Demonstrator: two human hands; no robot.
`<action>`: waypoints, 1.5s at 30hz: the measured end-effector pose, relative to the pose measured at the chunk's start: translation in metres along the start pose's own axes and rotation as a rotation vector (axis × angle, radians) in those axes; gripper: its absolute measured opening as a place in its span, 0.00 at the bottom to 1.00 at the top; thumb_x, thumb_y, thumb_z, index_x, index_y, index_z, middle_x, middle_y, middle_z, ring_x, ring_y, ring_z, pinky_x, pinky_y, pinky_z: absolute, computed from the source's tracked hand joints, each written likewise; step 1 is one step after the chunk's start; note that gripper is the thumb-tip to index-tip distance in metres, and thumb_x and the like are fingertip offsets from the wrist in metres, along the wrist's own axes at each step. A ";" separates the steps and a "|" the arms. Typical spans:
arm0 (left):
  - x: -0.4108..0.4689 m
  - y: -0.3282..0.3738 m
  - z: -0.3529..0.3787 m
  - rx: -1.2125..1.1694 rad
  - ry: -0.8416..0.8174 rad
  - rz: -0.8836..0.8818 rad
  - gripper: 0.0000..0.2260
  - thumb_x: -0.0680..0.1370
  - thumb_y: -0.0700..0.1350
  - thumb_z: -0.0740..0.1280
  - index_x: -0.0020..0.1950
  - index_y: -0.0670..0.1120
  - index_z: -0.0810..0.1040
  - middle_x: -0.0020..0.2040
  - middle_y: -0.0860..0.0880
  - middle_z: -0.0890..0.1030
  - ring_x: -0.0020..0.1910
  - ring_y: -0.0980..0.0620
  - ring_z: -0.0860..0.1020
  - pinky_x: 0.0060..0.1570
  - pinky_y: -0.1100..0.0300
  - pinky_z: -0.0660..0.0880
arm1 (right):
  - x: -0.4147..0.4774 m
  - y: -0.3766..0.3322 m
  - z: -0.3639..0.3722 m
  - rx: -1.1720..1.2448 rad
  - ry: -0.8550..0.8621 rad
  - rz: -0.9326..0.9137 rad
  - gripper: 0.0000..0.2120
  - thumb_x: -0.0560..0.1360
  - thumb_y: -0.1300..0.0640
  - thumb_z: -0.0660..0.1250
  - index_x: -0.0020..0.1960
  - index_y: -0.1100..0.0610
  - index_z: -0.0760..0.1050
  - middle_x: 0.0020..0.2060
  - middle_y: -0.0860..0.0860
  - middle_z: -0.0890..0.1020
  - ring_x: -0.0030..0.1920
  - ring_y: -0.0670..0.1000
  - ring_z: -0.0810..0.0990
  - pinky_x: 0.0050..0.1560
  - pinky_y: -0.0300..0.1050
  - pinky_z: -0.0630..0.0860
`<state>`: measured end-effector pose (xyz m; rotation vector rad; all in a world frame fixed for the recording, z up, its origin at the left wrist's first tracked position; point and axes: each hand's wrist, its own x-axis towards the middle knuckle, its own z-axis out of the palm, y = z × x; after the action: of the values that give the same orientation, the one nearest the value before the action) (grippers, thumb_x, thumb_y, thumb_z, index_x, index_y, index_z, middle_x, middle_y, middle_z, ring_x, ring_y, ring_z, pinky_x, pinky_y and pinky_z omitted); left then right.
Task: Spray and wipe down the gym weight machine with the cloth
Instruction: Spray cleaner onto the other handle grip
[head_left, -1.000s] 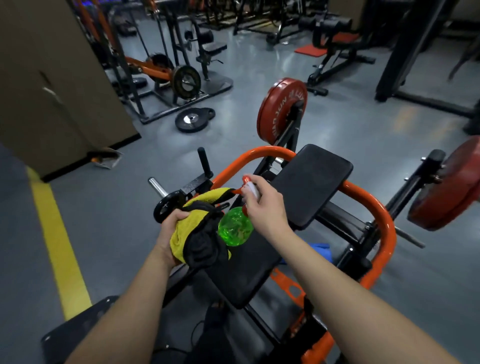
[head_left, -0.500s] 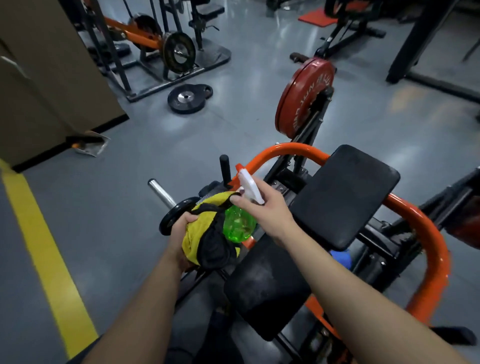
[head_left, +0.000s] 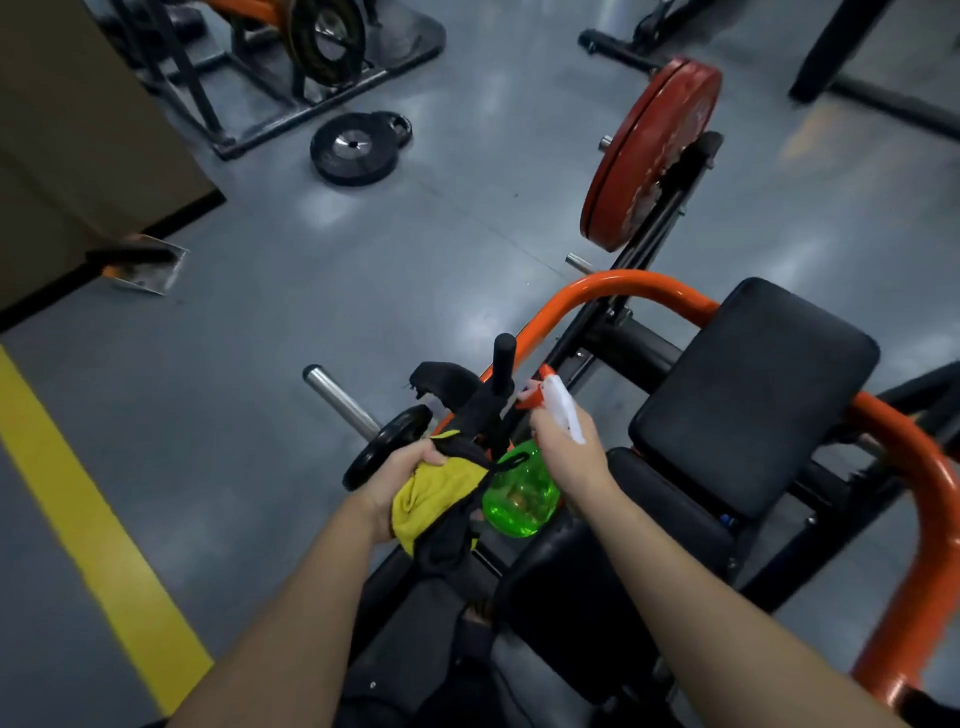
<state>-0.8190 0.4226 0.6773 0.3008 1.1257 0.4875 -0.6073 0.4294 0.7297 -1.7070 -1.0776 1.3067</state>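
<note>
Orange-framed weight machine (head_left: 623, 285) on the right, black pads up. Over its near edge the green spray bottle (head_left: 519, 496) tilts, body toward the person, nozzle aimed up-left; contents unclear. Yellow cloth (head_left: 434, 486) sits just beside it, bunched in the left hand (head_left: 397, 470). Right hand (head_left: 569, 454) grips the bottle's neck.

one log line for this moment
left hand: grips yellow cloth | right hand: holds green spray bottle | nozzle: near black handle post
</note>
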 end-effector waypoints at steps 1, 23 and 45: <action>-0.002 0.001 -0.004 0.004 0.018 -0.003 0.19 0.70 0.45 0.62 0.52 0.33 0.83 0.47 0.33 0.83 0.39 0.37 0.84 0.38 0.52 0.83 | -0.001 0.003 0.000 -0.047 -0.017 -0.002 0.14 0.79 0.59 0.61 0.55 0.43 0.79 0.55 0.43 0.83 0.50 0.40 0.80 0.46 0.31 0.74; -0.045 -0.052 -0.032 -0.303 0.485 0.366 0.30 0.69 0.45 0.66 0.71 0.39 0.72 0.52 0.36 0.81 0.43 0.39 0.83 0.43 0.50 0.82 | 0.014 0.071 0.000 -0.556 -0.331 0.192 0.10 0.77 0.52 0.64 0.54 0.50 0.81 0.50 0.52 0.83 0.48 0.54 0.81 0.43 0.44 0.75; -0.095 -0.126 -0.062 -0.404 0.656 0.325 0.17 0.78 0.46 0.61 0.59 0.36 0.80 0.44 0.38 0.84 0.40 0.39 0.82 0.49 0.49 0.77 | 0.005 0.116 0.043 -0.848 -0.507 0.076 0.10 0.79 0.58 0.61 0.57 0.55 0.78 0.50 0.55 0.81 0.51 0.60 0.81 0.53 0.53 0.80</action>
<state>-0.8799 0.2647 0.6675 -0.0452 1.5807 1.1389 -0.6268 0.3908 0.6138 -2.0463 -2.1011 1.4838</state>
